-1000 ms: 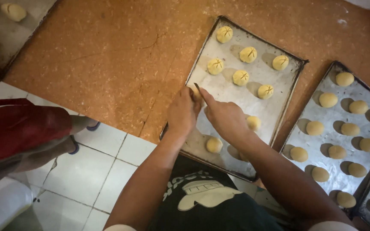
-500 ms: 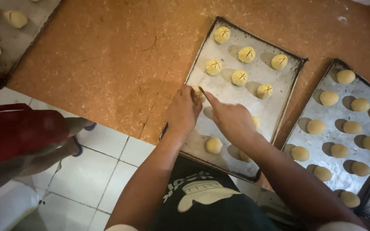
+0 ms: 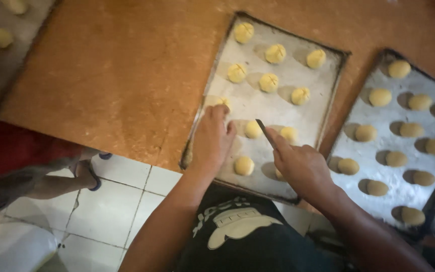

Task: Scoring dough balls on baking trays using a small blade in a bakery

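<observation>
Right hand (image 3: 300, 163) and blade (image 3: 265, 132) now off the dough ball (image 3: 253, 129), nearer the body

Both bare forearms are extended forward from the lower edge of the view and are angled toward each other. The left hand (image 3: 212, 138) is turned palm down, its fingers curled loosely and pressed flat, with the wrist held straight in line with the forearm. The right hand (image 3: 300, 163) is closed in a fist-like grip around a thin dark blade (image 3: 264, 131), the index finger laid along it, and the wrist is bent slightly inward.
</observation>
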